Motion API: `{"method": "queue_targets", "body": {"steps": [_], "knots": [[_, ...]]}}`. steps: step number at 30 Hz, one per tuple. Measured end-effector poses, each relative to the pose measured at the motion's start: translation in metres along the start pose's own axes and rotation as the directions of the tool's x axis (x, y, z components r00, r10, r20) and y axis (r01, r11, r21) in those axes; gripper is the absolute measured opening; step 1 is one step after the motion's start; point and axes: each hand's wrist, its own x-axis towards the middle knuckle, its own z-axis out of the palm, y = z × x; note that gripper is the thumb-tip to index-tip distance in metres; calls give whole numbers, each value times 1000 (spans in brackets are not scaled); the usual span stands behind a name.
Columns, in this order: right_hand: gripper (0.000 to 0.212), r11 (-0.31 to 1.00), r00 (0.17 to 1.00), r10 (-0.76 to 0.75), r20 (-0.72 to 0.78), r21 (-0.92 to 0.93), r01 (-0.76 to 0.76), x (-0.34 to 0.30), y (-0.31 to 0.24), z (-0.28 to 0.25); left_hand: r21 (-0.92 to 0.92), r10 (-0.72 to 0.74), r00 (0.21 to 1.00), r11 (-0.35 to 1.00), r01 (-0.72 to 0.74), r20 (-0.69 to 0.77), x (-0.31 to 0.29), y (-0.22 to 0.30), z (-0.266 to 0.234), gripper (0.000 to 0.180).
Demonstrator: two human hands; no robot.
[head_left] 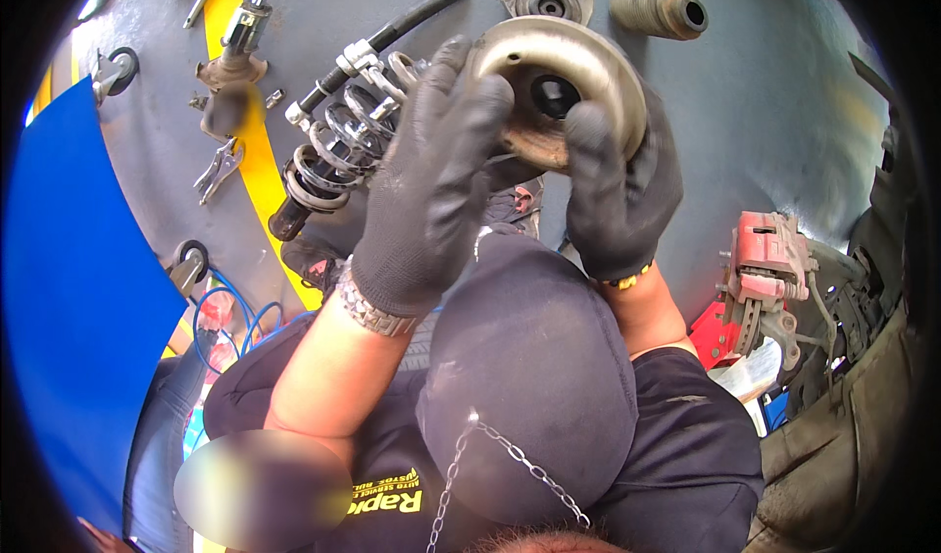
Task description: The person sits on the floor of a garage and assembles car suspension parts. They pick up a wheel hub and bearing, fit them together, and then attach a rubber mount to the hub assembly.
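Observation:
Between my two black-gloved hands is a round metal spring seat, with a dark hole in its middle and some rust at its lower edge. My left hand grips it at the left rim, thumb over the near face. On the other side my right hand closes round the lower right rim, its thumb at the inner edge and the fingers behind, partly hidden. Just left of my left hand is a coil spring with a threaded spring compressor along it. A strut mount lies beyond the seat.
A ribbed dust boot lies at the far right. Left on the floor are an old strut and locking pliers by a yellow line. A blue panel on casters stands left; a red brake caliper is at right.

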Motion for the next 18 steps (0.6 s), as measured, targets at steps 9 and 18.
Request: {"method": "queue_targets", "body": {"steps": [9,18], "knots": [[66,998,973,-58,225,39,51,2,-14,-8,-900,-162,963,347,261,217,8,-2,-3,57],[63,965,849,-245,469,31,262,24,6,-18,-913,-139,949,265,311,283,2,-28,-16,64]]}}
